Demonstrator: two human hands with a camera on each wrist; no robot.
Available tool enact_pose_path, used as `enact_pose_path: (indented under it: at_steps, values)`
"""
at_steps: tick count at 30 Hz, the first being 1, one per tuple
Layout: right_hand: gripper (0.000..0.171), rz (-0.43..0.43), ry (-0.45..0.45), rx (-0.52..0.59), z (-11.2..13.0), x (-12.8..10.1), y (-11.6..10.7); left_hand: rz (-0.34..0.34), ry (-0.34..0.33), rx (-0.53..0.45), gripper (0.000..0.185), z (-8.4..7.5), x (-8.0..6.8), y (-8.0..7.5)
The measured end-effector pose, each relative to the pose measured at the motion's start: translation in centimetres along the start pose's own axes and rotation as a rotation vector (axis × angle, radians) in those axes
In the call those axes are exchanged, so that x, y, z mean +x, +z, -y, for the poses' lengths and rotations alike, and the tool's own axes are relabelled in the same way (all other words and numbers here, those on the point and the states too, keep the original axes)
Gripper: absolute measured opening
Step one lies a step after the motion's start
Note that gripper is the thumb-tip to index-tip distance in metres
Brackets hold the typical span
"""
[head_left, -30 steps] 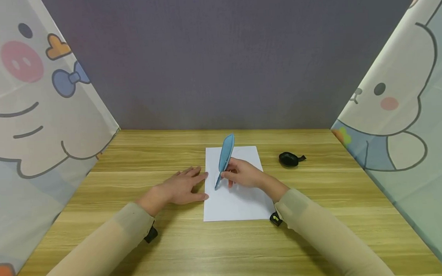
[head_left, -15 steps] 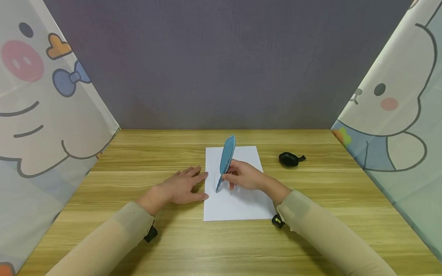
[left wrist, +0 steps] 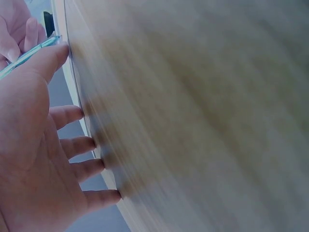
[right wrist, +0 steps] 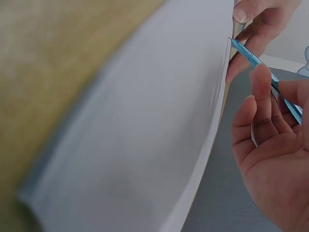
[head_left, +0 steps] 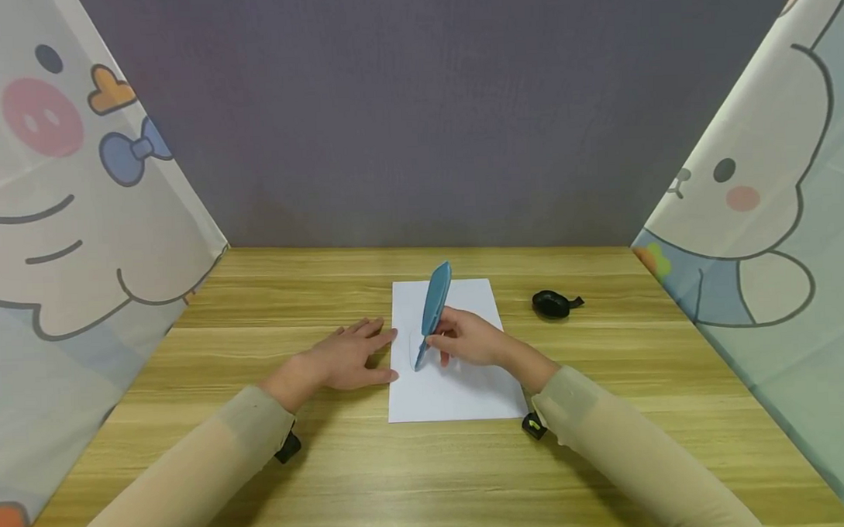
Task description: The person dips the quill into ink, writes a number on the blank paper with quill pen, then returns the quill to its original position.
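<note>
A blue feather-shaped pen (head_left: 436, 300) leans over a white sheet of paper (head_left: 461, 394), its tip down at the sheet's left part. My right hand (head_left: 469, 335) pinches the pen low on its shaft between thumb and fingers. Beside the tip a faint thin line shows on the paper. The pen's slim blue shaft (right wrist: 251, 59) is seen from the side in the right wrist view. My left hand (head_left: 351, 357) lies with fingers spread, thumb and index fingertip on the paper's left edge. In the left wrist view its fingertips (left wrist: 112, 195) touch the tabletop.
The wooden table (head_left: 318, 484) ends at a grey back panel (head_left: 417, 116). Right of the paper lies a small black oval object (head_left: 552, 305) with a short tab. Cartoon-printed cloths (head_left: 765, 282) hang along both sides.
My right hand and the pen have moved slightly toward me and a little to the right, the tip sliding down the sheet. The left hand and paper stay still.
</note>
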State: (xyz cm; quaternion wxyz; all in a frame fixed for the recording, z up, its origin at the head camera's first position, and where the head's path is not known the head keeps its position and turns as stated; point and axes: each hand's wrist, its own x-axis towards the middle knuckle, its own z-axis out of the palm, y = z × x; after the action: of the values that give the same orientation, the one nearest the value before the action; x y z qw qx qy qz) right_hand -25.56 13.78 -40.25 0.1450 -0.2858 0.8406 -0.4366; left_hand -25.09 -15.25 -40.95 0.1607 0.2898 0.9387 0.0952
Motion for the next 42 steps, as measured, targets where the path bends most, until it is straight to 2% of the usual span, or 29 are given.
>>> enact_pose_path:
  at_steps: [42]
  values:
    - [0.015, -0.018, 0.01, 0.006, -0.2, -3.1, -0.3, 0.011, 0.0, -0.006, 0.087, -0.1, -0.2, -0.1]
